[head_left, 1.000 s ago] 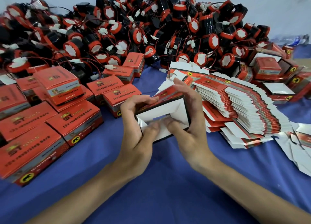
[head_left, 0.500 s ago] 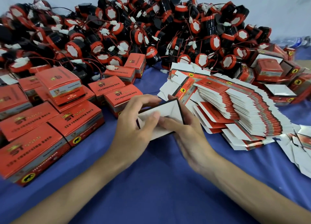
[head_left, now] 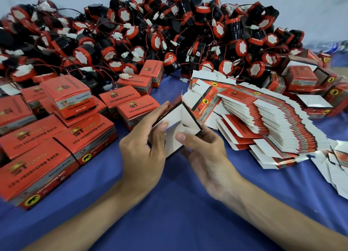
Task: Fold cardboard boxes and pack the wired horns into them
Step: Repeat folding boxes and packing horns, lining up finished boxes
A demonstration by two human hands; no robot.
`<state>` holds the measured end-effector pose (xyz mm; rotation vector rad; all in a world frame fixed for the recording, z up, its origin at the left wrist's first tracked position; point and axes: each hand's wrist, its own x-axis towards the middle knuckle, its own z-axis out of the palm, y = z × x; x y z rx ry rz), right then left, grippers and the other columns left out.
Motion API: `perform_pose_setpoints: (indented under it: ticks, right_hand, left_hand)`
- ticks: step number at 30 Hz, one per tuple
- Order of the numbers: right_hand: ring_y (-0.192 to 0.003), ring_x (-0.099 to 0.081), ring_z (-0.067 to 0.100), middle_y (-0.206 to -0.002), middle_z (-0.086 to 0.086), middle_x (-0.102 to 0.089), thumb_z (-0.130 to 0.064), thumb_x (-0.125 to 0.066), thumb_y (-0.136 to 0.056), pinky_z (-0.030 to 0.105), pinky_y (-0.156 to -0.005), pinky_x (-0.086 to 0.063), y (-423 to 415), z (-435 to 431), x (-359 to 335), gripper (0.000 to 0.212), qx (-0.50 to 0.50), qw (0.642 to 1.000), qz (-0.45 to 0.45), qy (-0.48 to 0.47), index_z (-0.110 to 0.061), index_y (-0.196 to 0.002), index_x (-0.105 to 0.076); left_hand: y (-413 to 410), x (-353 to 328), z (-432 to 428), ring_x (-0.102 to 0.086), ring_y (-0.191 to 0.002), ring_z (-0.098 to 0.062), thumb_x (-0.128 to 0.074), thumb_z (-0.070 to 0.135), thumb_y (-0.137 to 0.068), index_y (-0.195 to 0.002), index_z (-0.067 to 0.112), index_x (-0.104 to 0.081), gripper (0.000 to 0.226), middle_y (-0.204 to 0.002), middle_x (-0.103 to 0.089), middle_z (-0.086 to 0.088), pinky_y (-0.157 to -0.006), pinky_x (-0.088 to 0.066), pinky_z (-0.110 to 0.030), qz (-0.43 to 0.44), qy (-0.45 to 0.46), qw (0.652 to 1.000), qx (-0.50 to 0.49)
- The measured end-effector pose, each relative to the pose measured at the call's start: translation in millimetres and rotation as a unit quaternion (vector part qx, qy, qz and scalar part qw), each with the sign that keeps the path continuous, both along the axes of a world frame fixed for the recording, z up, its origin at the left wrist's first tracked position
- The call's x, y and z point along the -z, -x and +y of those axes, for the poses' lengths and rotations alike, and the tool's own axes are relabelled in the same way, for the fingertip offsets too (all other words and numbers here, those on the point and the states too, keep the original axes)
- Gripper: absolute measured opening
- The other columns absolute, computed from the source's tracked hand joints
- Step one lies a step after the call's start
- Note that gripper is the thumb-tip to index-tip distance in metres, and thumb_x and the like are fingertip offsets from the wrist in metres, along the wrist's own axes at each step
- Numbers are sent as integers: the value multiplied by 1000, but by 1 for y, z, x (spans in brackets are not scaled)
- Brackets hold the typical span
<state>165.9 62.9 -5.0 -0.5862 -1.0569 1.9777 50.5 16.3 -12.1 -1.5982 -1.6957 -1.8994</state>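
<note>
Cardboard box (head_left: 175, 118) beside flat-blank stack (head_left: 273, 122); left hand (head_left: 143, 156), right hand (head_left: 205, 154) pinching its walls. Square corners before tucking flaps.

The blue-clothed worktop (head_left: 169, 209) carries a heap of black-and-red wired horns (head_left: 131, 34) along its far side, wires tangled. On the left sit closed red boxes (head_left: 37, 156), some stacked. On the right lies a fanned stack of flat box blanks (head_left: 273, 122), with loose blanks (head_left: 337, 167) at the right edge.
</note>
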Motion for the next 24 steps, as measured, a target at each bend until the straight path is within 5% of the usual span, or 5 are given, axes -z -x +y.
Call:
perform_pose_setpoints:
  ticks: [12, 17, 24]
  right_hand:
    - [-102, -58, 36, -107, 29, -56, -3, -74, -67, 46, -100, -46, -3, 6, -8, 64, 19, 1000, 20, 4, 20, -119, -45]
    - [-102, -65, 28, -113, 23, -64, -10, -77, -59, 33, -90, -54, 1, 5, -10, 75, -12, 999, 44, 17, 14, -124, -48]
    - [-105, -64, 27, -113, 16, -67, 0, -67, -75, 33, -90, -52, 0, 0, -6, 42, -54, 998, 12, -41, -1, -117, -62]
  left_hand:
    - [5, -2, -2, -58, -100, 13, -44, 28, -98, -115, 39, -52, 21, -104, -62, 30, -81, -41, -4, -40, 24, 995, 93]
    - [6, 0, 1, -58, -90, 7, -32, 29, -101, -108, 38, -54, 25, -95, -63, 30, -76, -41, -8, -78, 26, 991, 107]
    - [6, 2, 3, -60, -90, 7, -32, 24, -102, -106, 42, -53, 27, -96, -64, 31, -75, -42, -8, -101, 28, 989, 103]
